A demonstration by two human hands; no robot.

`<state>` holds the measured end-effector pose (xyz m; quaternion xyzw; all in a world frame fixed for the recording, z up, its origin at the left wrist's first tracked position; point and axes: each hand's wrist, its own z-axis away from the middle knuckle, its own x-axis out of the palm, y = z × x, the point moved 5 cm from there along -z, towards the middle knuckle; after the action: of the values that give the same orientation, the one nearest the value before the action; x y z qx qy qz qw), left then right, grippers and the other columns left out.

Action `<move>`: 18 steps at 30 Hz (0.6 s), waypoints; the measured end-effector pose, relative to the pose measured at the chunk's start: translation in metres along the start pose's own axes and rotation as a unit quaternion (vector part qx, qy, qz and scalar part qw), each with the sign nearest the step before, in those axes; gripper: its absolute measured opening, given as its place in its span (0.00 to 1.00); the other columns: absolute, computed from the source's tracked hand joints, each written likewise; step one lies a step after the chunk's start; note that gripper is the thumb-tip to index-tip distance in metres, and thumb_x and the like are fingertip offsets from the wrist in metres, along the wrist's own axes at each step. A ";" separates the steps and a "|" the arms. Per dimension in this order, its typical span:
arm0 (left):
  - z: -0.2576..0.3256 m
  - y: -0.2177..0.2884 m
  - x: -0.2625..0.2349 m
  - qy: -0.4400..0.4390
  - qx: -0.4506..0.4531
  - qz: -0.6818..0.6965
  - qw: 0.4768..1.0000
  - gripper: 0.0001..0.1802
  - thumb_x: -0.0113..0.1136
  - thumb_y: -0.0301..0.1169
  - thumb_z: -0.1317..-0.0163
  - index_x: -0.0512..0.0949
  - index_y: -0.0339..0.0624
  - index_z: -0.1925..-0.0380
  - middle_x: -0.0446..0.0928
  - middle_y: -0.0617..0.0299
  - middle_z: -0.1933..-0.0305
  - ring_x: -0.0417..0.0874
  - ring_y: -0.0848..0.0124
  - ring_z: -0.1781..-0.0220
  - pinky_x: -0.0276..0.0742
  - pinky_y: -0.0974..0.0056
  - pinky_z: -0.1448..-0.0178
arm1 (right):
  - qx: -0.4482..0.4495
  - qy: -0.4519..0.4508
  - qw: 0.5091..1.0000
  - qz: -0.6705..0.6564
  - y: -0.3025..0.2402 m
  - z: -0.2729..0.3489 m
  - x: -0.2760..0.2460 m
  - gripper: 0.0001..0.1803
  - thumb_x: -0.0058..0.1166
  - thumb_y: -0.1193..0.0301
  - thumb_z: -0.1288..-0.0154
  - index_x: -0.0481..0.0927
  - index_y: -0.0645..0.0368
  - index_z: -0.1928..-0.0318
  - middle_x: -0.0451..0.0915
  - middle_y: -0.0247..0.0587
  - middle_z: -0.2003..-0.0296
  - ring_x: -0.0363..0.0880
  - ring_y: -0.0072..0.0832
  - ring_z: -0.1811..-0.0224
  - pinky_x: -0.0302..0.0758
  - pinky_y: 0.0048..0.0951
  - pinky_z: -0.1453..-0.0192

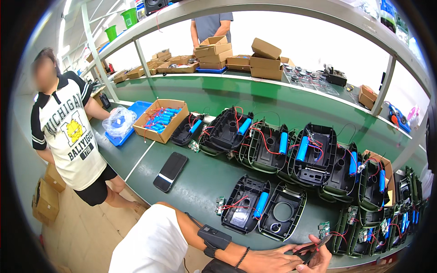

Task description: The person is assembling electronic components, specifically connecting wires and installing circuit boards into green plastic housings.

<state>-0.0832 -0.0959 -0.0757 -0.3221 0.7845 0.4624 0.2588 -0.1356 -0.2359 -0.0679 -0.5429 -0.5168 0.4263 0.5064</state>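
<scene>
At the lower right, my right hand [321, 257] is closed around a dark hand tool [311, 251] with a narrow grey tip; its exact kind is hard to make out. Beside it my left hand [272, 260] reaches across with fingers stretched out, the fingertips at the tool's black part. Just beyond the tip lies a small green circuit board [324, 229] with red wires. Two black plastic housings are closest to my hands: one [283, 213] has a round opening, the other [246, 204] holds a blue cylindrical battery [261, 204].
More wired housings [268, 148] line the green bench [200, 182] and crowd its right end. A phone [170, 171], a carton of blue batteries [161, 120] and a blue tray [119, 138] lie leftward. One person [68, 127] stands at left, another [211, 27] behind cartons. A metal shelf frame crosses overhead.
</scene>
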 end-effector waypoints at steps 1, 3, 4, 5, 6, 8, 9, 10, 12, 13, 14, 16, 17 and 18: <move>0.000 0.001 -0.001 0.000 0.000 -0.001 1.000 0.21 0.53 0.39 0.30 0.74 0.32 0.47 0.75 0.43 0.43 0.73 0.49 0.37 0.55 0.39 0.29 | 0.000 -0.001 1.000 0.000 0.000 0.000 0.000 0.50 0.76 0.66 0.48 0.62 0.76 0.31 0.80 0.54 0.50 0.81 0.37 0.48 0.76 0.35 0.41; -0.001 0.001 -0.001 -0.016 -0.014 0.009 1.000 0.21 0.52 0.38 0.30 0.74 0.33 0.46 0.74 0.43 0.42 0.72 0.49 0.36 0.54 0.39 0.29 | 0.022 -0.001 1.000 0.005 0.001 0.001 0.000 0.50 0.76 0.64 0.48 0.62 0.76 0.31 0.80 0.53 0.50 0.81 0.36 0.48 0.75 0.35 0.41; 0.000 0.000 0.000 -0.016 -0.012 0.011 1.000 0.21 0.52 0.38 0.30 0.74 0.33 0.46 0.74 0.43 0.42 0.72 0.49 0.36 0.54 0.39 0.29 | 0.023 0.000 1.000 0.006 0.001 0.000 0.000 0.50 0.76 0.64 0.48 0.62 0.76 0.31 0.80 0.53 0.50 0.81 0.36 0.48 0.75 0.35 0.41; 0.000 0.000 0.000 -0.006 -0.003 -0.001 1.000 0.21 0.52 0.38 0.30 0.74 0.33 0.45 0.74 0.43 0.41 0.71 0.49 0.34 0.54 0.39 0.29 | 0.014 -0.002 1.000 0.005 -0.001 -0.001 0.001 0.51 0.76 0.63 0.48 0.62 0.77 0.31 0.80 0.53 0.49 0.80 0.36 0.48 0.75 0.34 0.41; 0.001 0.000 0.000 0.005 0.007 -0.012 1.000 0.21 0.53 0.38 0.30 0.74 0.33 0.45 0.73 0.43 0.40 0.70 0.50 0.33 0.55 0.39 0.29 | 0.006 -0.004 1.000 0.004 -0.002 -0.003 0.002 0.51 0.76 0.62 0.48 0.62 0.77 0.31 0.80 0.53 0.49 0.80 0.35 0.47 0.75 0.34 0.42; -0.001 0.002 -0.004 0.014 0.022 -0.026 0.999 0.21 0.53 0.37 0.31 0.74 0.33 0.44 0.72 0.43 0.40 0.69 0.51 0.32 0.55 0.39 0.29 | -0.003 -0.003 1.000 -0.005 -0.006 -0.005 0.004 0.52 0.76 0.61 0.48 0.62 0.77 0.31 0.79 0.53 0.49 0.80 0.35 0.47 0.75 0.33 0.42; -0.002 0.004 -0.008 0.024 0.037 -0.039 0.998 0.22 0.54 0.37 0.32 0.73 0.33 0.44 0.72 0.44 0.39 0.67 0.51 0.31 0.55 0.39 0.30 | -0.012 -0.001 1.000 -0.015 -0.008 -0.006 0.004 0.53 0.76 0.60 0.48 0.62 0.77 0.31 0.79 0.53 0.49 0.79 0.35 0.47 0.75 0.33 0.42; -0.003 0.005 -0.010 0.024 0.037 -0.038 0.998 0.22 0.54 0.37 0.32 0.73 0.33 0.44 0.72 0.44 0.39 0.67 0.51 0.31 0.55 0.39 0.30 | -0.012 -0.001 1.000 -0.015 -0.008 -0.006 0.004 0.53 0.76 0.60 0.48 0.62 0.77 0.31 0.79 0.53 0.49 0.79 0.35 0.47 0.75 0.33 0.42; -0.005 0.007 -0.014 0.021 0.039 -0.026 0.999 0.23 0.54 0.36 0.33 0.73 0.32 0.44 0.71 0.44 0.38 0.66 0.52 0.29 0.54 0.40 0.28 | 0.000 -0.002 1.000 -0.016 -0.007 -0.005 0.003 0.53 0.77 0.58 0.48 0.62 0.76 0.31 0.79 0.52 0.50 0.79 0.34 0.47 0.75 0.33 0.43; -0.004 0.007 -0.013 0.021 0.037 -0.028 0.999 0.23 0.54 0.36 0.33 0.73 0.32 0.44 0.71 0.44 0.38 0.66 0.52 0.29 0.54 0.40 0.28 | -0.001 -0.004 1.000 -0.017 -0.008 -0.006 0.005 0.53 0.77 0.58 0.48 0.62 0.76 0.31 0.79 0.52 0.50 0.79 0.34 0.47 0.75 0.33 0.43; -0.002 0.006 -0.010 0.013 0.030 -0.016 0.999 0.23 0.54 0.36 0.32 0.73 0.31 0.44 0.71 0.43 0.37 0.66 0.51 0.29 0.54 0.40 0.28 | 0.004 -0.004 1.000 -0.023 -0.008 -0.006 0.006 0.54 0.77 0.57 0.49 0.62 0.76 0.31 0.79 0.51 0.50 0.79 0.33 0.48 0.75 0.32 0.43; 0.002 0.004 -0.003 0.005 0.024 -0.002 1.000 0.22 0.53 0.36 0.32 0.73 0.30 0.44 0.70 0.41 0.36 0.65 0.50 0.28 0.53 0.41 0.27 | 0.010 -0.002 1.000 -0.029 -0.008 -0.005 0.007 0.54 0.77 0.57 0.49 0.62 0.76 0.31 0.79 0.51 0.50 0.80 0.33 0.49 0.75 0.32 0.44; 0.004 0.002 0.001 0.004 0.020 0.004 1.000 0.22 0.53 0.36 0.31 0.73 0.30 0.44 0.69 0.39 0.36 0.65 0.49 0.28 0.53 0.41 0.26 | 0.011 -0.002 1.000 -0.025 -0.007 -0.005 0.006 0.53 0.76 0.57 0.48 0.62 0.75 0.31 0.80 0.50 0.51 0.80 0.32 0.50 0.75 0.31 0.44; 0.006 0.000 0.004 0.004 0.016 0.010 1.000 0.22 0.52 0.36 0.30 0.73 0.29 0.44 0.69 0.37 0.35 0.65 0.48 0.28 0.53 0.42 0.25 | 0.013 -0.002 1.000 -0.021 -0.006 -0.004 0.006 0.52 0.76 0.57 0.48 0.63 0.75 0.31 0.80 0.50 0.51 0.80 0.32 0.51 0.75 0.31 0.45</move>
<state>-0.0854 -0.0917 -0.0816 -0.3117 0.7962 0.4508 0.2562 -0.1317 -0.2307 -0.0607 -0.5244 -0.5238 0.4231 0.5212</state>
